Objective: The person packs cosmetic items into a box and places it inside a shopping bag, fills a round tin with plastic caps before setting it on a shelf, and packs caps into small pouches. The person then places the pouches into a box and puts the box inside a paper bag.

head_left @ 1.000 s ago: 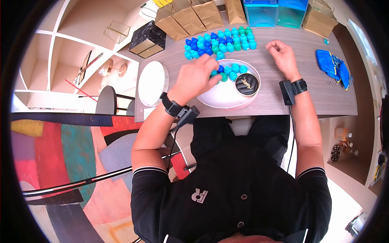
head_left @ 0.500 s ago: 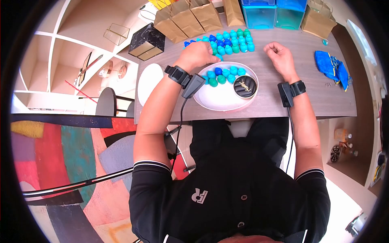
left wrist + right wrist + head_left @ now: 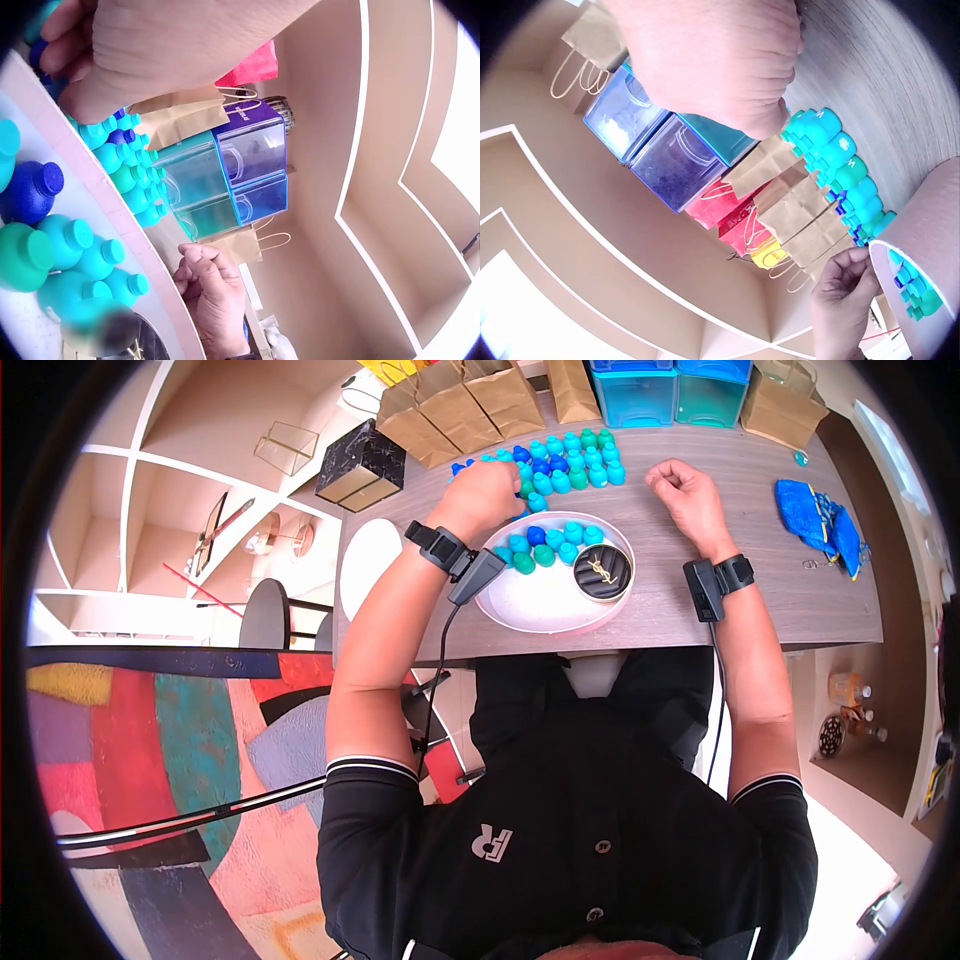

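Observation:
My left hand reaches over the left end of the rows, fingers curled round a small dark blue bottle; the hand covers most of it. Small bottles in turquoise, green and dark blue stand in rows behind the white round tray. Inside the tray, more bottles gather along the far side, beside a black quilted round case with gold letters. My right hand rests on the table right of the rows, fingers loosely curled, nothing in it.
Brown paper bags and blue and teal drawer boxes line the back. A black marbled box and a white round lid lie left. A blue pouch is at the right.
My left hand has gone from above the tray back to the left end of the rows. A dark blue bottle now shows under its fingers. The right hand stays put.

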The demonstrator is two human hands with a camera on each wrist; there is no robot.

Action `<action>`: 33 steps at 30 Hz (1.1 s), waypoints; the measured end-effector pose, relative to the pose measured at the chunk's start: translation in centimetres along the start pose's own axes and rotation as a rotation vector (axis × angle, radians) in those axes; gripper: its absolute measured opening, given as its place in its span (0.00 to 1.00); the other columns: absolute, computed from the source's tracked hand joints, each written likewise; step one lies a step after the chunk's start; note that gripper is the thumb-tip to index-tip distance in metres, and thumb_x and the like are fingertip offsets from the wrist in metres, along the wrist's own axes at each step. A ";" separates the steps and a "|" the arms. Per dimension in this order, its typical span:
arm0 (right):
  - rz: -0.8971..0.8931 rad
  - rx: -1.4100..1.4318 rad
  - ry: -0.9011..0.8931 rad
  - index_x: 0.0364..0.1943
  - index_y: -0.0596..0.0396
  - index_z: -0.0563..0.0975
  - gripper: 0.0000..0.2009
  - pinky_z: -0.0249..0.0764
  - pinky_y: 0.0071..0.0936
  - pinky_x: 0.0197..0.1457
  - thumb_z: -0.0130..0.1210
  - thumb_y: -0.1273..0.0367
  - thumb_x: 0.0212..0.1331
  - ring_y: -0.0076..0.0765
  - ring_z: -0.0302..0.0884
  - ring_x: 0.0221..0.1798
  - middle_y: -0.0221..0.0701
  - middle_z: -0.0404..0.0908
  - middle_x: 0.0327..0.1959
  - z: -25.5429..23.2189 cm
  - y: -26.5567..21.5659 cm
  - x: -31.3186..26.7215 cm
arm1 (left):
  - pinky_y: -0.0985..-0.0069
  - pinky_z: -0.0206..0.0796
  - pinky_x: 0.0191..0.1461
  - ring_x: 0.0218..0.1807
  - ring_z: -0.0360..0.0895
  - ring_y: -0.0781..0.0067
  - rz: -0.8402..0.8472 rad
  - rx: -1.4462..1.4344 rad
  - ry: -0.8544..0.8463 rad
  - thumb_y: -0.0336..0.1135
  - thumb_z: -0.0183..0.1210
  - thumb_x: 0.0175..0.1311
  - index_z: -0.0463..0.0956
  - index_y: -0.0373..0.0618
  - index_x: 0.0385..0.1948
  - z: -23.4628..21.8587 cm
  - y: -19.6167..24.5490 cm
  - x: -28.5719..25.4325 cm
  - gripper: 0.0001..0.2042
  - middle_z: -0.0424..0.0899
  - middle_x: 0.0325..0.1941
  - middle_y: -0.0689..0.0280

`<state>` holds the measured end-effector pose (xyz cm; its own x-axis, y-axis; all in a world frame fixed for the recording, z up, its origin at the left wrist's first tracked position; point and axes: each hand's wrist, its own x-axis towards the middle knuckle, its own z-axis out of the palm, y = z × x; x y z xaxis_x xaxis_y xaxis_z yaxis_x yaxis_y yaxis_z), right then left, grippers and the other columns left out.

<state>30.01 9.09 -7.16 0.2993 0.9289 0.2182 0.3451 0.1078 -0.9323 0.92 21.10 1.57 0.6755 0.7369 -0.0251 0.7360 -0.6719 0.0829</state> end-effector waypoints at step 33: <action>-0.010 -0.031 -0.001 0.40 0.58 0.83 0.09 0.76 0.25 0.42 0.60 0.67 0.64 0.21 0.81 0.36 0.30 0.88 0.34 -0.1 -0.3 -0.1 | 0.68 0.76 0.41 0.33 0.84 0.63 0.238 -0.117 0.070 0.32 0.67 0.57 0.86 0.46 0.41 0.8 -0.7 -0.6 0.10 0.86 0.31 0.62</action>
<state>29.92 8.91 -6.86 0.2951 0.9279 0.2277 0.3752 0.1066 -0.9208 -0.03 21.08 0.75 0.8211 0.5655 0.0771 0.5442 -0.8165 0.1926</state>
